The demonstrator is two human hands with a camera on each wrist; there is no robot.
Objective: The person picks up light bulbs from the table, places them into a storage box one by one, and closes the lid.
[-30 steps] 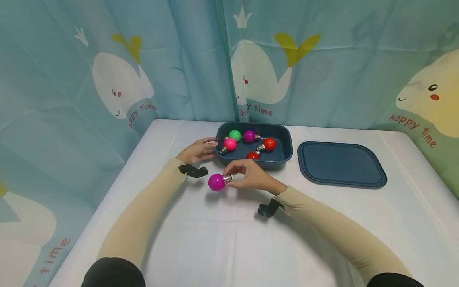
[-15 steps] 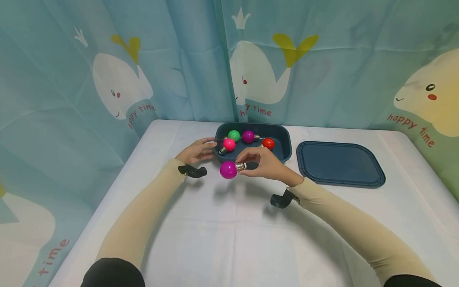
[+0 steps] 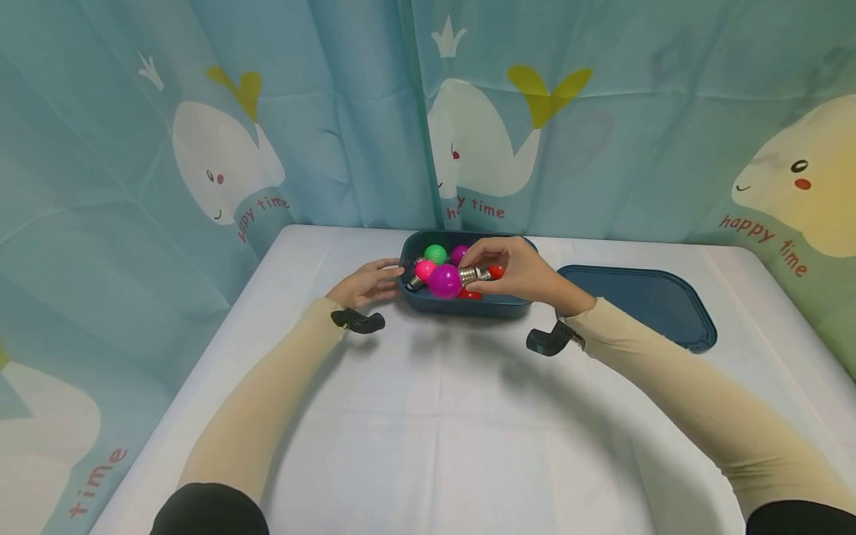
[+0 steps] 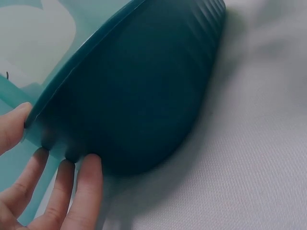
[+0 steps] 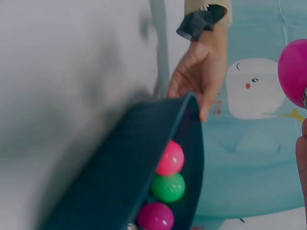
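Note:
My right hand (image 3: pixel 524 271) holds a purple light bulb (image 3: pixel 444 281) by its metal screw base, the globe pointing left, above the dark blue box (image 3: pixel 438 303). Fingers of my left hand (image 3: pixel 364 284) rest at the box's left end; in the left wrist view the thumb (image 4: pixel 13 127) is at the rim and the fingertips touch the outer wall. Inside lie a green bulb (image 3: pixel 435 254), a pink bulb (image 3: pixel 426 270), another purple bulb (image 3: pixel 458 254) and red bulbs (image 3: pixel 469 294), partly hidden by my right hand.
The dark blue lid (image 3: pixel 645 290) lies flat right of the box, partly covered by my right forearm. A white cloth (image 3: pixel 374 446) covers the table. A blue-green curtain (image 3: pixel 361 148) with whale prints hangs behind and to the left.
My right hand has carried the purple bulb forward and to the right, from in front of the box to above it. My left hand stays at the box's left end.

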